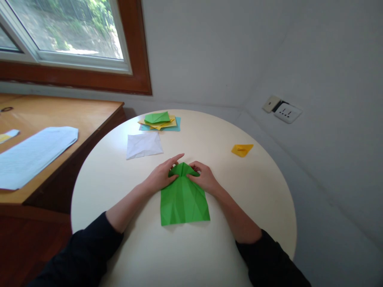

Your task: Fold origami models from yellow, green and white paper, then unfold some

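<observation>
Left hand (161, 175) and right hand (204, 178) pinch folded top of green paper (183, 201); no legible writing anywhere.

Both hands, left hand (161, 175) and right hand (202, 178), are covering the green paper's (183, 201) far corners, while the frame edge is cutting off the white sheets (32, 153).

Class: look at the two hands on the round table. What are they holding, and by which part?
Both hands, left hand and right hand, pinch the green paper at its folded far end.
</observation>
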The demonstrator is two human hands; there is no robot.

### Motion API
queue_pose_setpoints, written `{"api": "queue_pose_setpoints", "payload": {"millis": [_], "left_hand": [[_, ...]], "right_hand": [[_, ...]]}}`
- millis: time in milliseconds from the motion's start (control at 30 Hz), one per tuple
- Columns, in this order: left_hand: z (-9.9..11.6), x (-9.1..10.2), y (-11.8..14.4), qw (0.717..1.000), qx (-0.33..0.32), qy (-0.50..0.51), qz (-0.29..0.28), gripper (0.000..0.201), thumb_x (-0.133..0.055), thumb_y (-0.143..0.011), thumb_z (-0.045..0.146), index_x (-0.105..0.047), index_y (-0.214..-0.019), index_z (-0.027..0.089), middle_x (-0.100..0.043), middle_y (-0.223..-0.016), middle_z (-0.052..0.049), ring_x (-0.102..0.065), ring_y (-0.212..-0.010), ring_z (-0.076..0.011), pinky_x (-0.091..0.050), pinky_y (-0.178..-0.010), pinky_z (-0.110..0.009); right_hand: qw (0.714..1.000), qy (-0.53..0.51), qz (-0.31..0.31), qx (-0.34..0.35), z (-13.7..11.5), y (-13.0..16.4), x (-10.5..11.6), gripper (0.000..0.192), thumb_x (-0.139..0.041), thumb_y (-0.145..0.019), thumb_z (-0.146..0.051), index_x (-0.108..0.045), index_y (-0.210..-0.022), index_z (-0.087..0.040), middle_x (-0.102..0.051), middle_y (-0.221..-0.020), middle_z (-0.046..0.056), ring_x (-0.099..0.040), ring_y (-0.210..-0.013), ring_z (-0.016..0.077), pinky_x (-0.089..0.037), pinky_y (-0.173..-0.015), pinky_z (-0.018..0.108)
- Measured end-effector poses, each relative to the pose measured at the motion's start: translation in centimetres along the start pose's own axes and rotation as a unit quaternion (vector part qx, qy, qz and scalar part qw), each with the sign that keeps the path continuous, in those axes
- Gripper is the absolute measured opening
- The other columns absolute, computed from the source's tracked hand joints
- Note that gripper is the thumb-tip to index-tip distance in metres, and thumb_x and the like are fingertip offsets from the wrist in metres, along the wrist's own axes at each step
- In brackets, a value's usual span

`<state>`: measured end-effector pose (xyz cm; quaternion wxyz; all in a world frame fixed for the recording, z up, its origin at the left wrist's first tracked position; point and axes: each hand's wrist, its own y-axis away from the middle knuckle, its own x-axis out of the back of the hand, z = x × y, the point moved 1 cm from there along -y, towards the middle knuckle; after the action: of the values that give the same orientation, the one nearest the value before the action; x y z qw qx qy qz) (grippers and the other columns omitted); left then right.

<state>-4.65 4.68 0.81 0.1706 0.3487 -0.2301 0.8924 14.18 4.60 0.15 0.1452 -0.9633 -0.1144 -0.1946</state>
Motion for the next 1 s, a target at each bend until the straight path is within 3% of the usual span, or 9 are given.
{"api": "queue_pose_setpoints", "payload": {"millis": [233,367,467,633,1000], "left_hand": [[-0.1,0.0,-0.1,1.000,-0.012,-0.002,-0.005,0.066,-0.054,-0.073,0.015,-0.031,-0.134,0.029,-0.057,-0.103,-0.002,-0.053,-0.074,-0.0113,-0.047,-0.072,-0.026],[-0.1,-0.1,-0.2,0.999,-0.035,-0.021,-0.013,0.040,-0.055,-0.074,0.018,-0.053,-0.114,0.022,-0.057,-0.100,-0.005,-0.056,-0.077,-0.0133,-0.047,-0.075,-0.028],[-0.1,-0.4,-0.2,0.998,-0.052,-0.021,-0.017,0.024,-0.055,-0.074,0.018,-0.059,-0.098,0.020,-0.057,-0.099,-0.006,-0.057,-0.077,-0.0134,-0.047,-0.074,-0.027],[0.0,-0.8,-0.2,0.997,-0.071,-0.033,-0.018,0.015,-0.052,-0.074,0.012,-0.059,-0.085,0.018,-0.058,-0.093,-0.005,-0.057,-0.082,-0.0145,-0.047,-0.075,-0.027],[1.6,0.3,0.0,0.997,-0.064,-0.033,-0.018,0.015,-0.054,-0.070,0.015,-0.053,-0.084,0.019,-0.051,-0.083,-0.002,-0.050,-0.074,-0.0128,-0.042,-0.066,-0.024]], "right_hand": [[0.999,0.010,0.012,0.030,-0.1,0.0,0.0,0.006,-0.054,-0.063,-0.013,-0.053,-0.066,-0.019,-0.052,-0.067,-0.003,-0.048,-0.064,0.0116,-0.040,-0.061,0.025],[0.999,0.005,0.006,0.046,-0.2,0.0,0.1,0.010,-0.051,-0.062,-0.009,-0.053,-0.064,-0.019,-0.053,-0.067,-0.002,-0.050,-0.066,0.0117,-0.041,-0.061,0.024],[0.998,0.023,0.000,0.053,-0.3,0.0,0.1,0.015,-0.048,-0.059,-0.005,-0.054,-0.063,-0.019,-0.053,-0.067,-0.003,-0.051,-0.066,0.0111,-0.040,-0.061,0.023],[0.998,0.040,-0.005,0.048,-0.4,0.0,0.1,0.018,-0.047,-0.057,-0.003,-0.054,-0.063,-0.018,-0.053,-0.067,-0.003,-0.050,-0.065,0.0108,-0.039,-0.061,0.023],[0.997,0.024,-0.018,0.070,-0.5,0.1,0.2,0.021,-0.043,-0.056,-0.003,-0.056,-0.064,-0.019,-0.055,-0.070,-0.001,-0.052,-0.069,0.0123,-0.040,-0.066,0.025]]}}
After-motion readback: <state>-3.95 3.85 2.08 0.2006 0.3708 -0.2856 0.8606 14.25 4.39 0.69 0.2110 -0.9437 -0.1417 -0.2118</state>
